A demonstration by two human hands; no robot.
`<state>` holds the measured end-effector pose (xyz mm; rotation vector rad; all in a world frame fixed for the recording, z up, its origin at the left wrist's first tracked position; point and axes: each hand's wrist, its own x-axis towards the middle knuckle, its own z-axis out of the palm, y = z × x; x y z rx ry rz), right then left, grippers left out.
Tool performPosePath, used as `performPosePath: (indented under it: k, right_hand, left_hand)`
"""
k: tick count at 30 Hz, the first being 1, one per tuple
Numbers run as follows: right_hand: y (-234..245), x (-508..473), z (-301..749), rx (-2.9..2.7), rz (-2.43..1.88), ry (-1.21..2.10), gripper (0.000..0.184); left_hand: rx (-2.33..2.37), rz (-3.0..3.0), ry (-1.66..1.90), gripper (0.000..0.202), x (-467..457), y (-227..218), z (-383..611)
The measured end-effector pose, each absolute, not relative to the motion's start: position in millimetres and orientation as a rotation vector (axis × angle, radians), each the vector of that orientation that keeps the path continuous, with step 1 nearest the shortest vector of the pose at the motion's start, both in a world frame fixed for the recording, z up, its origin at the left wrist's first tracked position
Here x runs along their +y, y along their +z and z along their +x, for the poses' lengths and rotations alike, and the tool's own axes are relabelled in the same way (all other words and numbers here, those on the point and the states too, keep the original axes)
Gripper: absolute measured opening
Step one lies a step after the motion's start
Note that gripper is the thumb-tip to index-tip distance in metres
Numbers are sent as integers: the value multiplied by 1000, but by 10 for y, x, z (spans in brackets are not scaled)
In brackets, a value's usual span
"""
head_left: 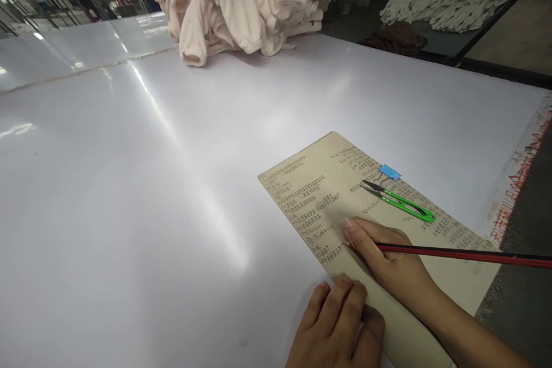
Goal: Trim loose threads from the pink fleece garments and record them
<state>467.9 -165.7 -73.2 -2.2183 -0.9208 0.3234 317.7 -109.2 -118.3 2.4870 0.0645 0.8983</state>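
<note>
Left of the cardboard [338, 184], the table [129, 195] leaves room to pass, up to the heaped garments [239, 3].

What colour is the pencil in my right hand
The pencil is red and black, striped lengthwise, seen in the head view.

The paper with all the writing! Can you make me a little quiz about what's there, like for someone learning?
1. Which hand holds the red-and-black pencil?
2. True or false: the green snips lie on the paper.
3. Fill in the colour: the small tab at the paper's edge is ____.

Key: 1. The right hand. 2. True. 3. Blue.
</note>
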Motion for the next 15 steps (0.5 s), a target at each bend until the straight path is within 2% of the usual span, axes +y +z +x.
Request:
performPosePath:
  k: [7,15]
  right_hand:
    - [-721,-1639,4688,-872,-2173,383,41]
    - [-721,-1657,4667,-897,-2160,396,41]
  left_hand:
    - [34,2519,805,30,-1058,-1166,3154]
    - [75,2504,950,29,-1064,-1158,3206]
